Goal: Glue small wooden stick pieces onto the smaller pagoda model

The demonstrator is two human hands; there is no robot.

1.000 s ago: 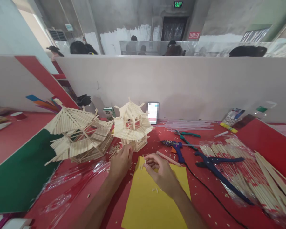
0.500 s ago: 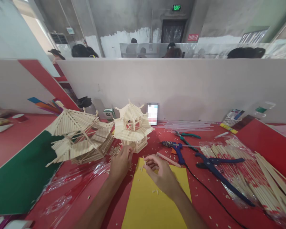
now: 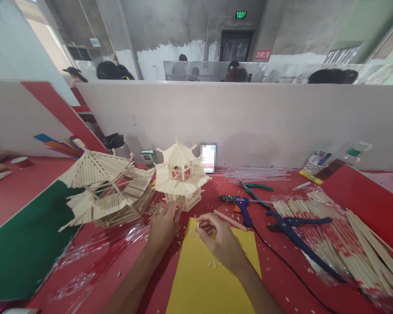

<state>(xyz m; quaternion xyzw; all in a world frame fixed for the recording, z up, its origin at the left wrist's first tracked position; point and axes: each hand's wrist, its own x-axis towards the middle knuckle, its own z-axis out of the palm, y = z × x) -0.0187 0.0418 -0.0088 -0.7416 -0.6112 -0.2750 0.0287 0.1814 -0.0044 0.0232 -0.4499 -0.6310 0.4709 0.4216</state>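
My left hand [image 3: 165,222] is closed, fingertips pressed together at the lower front edge of a small two-tiered pagoda model [image 3: 182,185] built of pale wooden sticks. Whether those fingers touch the model or pinch a tiny piece I cannot tell. Over the top of a yellow sheet [image 3: 212,283], my right hand [image 3: 218,233] pinches a short piece of wooden stick [image 3: 198,225] between thumb and index finger, the other fingers curled. Small stick offcuts [image 3: 212,264] lie on the sheet. A larger stick pavilion model [image 3: 108,187], roof tilted, stands to the left.
Right of my hands lie a blue glue gun [image 3: 239,205] with its cord, green-handled pliers [image 3: 257,187], a long-handled blue cutter [image 3: 301,231] and bagged wooden sticks [image 3: 340,235]. Clear glue sticks [image 3: 255,174] lie by the white partition [image 3: 249,122]. A phone [image 3: 208,157] leans there.
The whole view has shifted slightly. Both hands keep nearly the same places; the stick piece in my right hand has moved only a little.
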